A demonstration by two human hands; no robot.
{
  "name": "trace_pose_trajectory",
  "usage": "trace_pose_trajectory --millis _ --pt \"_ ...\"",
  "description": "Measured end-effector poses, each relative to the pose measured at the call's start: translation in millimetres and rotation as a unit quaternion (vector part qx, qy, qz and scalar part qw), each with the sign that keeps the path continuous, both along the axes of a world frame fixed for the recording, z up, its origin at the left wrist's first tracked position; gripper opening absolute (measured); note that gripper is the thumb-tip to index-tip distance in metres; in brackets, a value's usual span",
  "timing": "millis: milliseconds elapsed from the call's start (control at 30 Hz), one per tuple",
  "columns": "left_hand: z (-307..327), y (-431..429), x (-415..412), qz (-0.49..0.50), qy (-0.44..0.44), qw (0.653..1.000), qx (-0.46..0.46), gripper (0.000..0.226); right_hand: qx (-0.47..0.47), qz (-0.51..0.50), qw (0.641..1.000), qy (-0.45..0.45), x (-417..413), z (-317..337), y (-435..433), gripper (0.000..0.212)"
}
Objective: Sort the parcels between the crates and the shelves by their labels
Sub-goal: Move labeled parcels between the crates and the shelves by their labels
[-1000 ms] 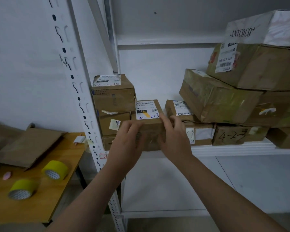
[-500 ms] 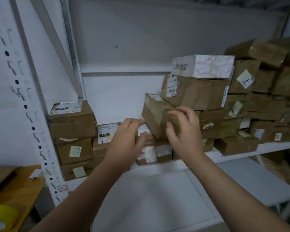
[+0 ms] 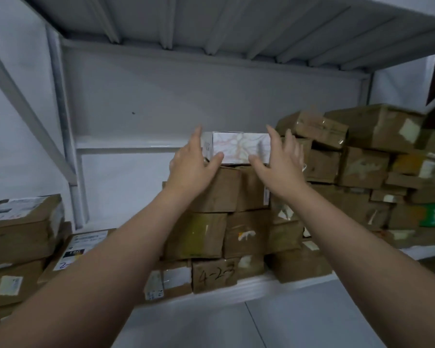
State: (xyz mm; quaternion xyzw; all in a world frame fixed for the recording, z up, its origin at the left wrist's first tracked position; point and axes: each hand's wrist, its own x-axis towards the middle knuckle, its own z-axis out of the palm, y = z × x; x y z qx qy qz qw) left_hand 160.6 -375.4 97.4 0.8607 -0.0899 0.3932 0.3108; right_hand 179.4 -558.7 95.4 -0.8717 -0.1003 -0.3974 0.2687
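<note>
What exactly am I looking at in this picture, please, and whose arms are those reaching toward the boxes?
There is no machine here: a person wears a wide-angle camera on the head, so this single view looks out over their own two arms. The white metal shelf carries stacked brown cardboard parcels, among them a box marked 4-23. On top of the middle stack sits a white marbled box. The left hand and the right hand flank its ends with straight fingers, thumbs at its front face. It seems not yet lifted.

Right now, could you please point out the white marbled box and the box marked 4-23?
white marbled box [image 3: 239, 146]: head view, middle of its front face.
box marked 4-23 [image 3: 216, 275]: head view, handwritten front face.
</note>
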Motion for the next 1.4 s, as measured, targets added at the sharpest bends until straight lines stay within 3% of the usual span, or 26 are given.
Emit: trace_pose_trajectory --millis 100,233,333,433,633,733,867,933,1033,1100,1167,1233,1300,1400 --pt "12.5 -5.3 18.2 0.044 0.059 0.997 0.028 0.074 -0.059 0.002 0.998 0.031 17.9 14.1 -8.4 0.073" --pt "10.9 -7.5 26.2 -0.01 0.101 0.995 0.002 0.066 -0.064 0.046 0.997 0.026 27.8 14.7 -10.3 0.068" --pt "7.4 -9.7 25.2 -0.028 0.071 0.995 -0.06 0.058 -0.024 0.093 0.995 0.008 27.4 10.3 -10.5 0.061" --pt "7.6 -13.4 21.0 -0.061 0.015 0.989 -0.132 0.047 0.066 0.203 0.977 -0.003 23.2 5.5 -7.6 0.057" --pt "10.0 -10.3 -8.9 -0.176 -0.086 0.946 -0.259 0.029 0.151 0.268 0.947 -0.09 5.7 -1.3 3.0 0.06" --pt "13.0 -6.3 -29.9 -0.215 -0.12 0.921 -0.303 0.015 0.165 0.294 0.931 -0.141 -8.7 -12.1 17.3 0.05" --pt "13.6 11.5 -58.2 -0.22 -0.133 0.913 -0.315 0.024 0.186 0.336 0.912 -0.145 -29.0 -23.4 38.1 0.047" --pt "11.1 26.2 -69.9 -0.196 -0.11 0.917 -0.33 0.037 0.19 0.348 0.908 -0.137 -41.5 -26.7 48.4 0.048" --pt "5.0 51.8 -86.7 -0.218 -0.001 0.908 -0.357 0.055 0.146 0.33 0.917 -0.168 -59.9 -31.5 64.8 0.047" --pt "-2.6 71.2 -99.1 -0.256 0.057 0.891 -0.37 0.054 0.107 0.316 0.925 -0.18 -71.8 -34.8 76.2 0.045" --pt "-13.7 88.0 -112.7 -0.278 0.064 0.88 -0.379 0.05 0.076 0.3 0.935 -0.171 -84.6 -38.5 87.3 0.042" --pt "-26.2 101.3 -126.4 -0.256 0.029 0.9 -0.352 0.055 0.07 0.308 0.939 -0.135 -100.8 -41.9 100.1 0.04" --pt "-37.1 113.1 -140.0 -0.19 -0.023 0.942 -0.274 0.07 0.107 0.345 0.928 -0.096 -118.9 -43.9 117.6 0.04" --pt "-52.8 127.2 -154.7 -0.084 -0.092 0.984 -0.131 0.091 0.215 0.433 0.875 -0.017 -147.9 -44.0 154.2 0.048"
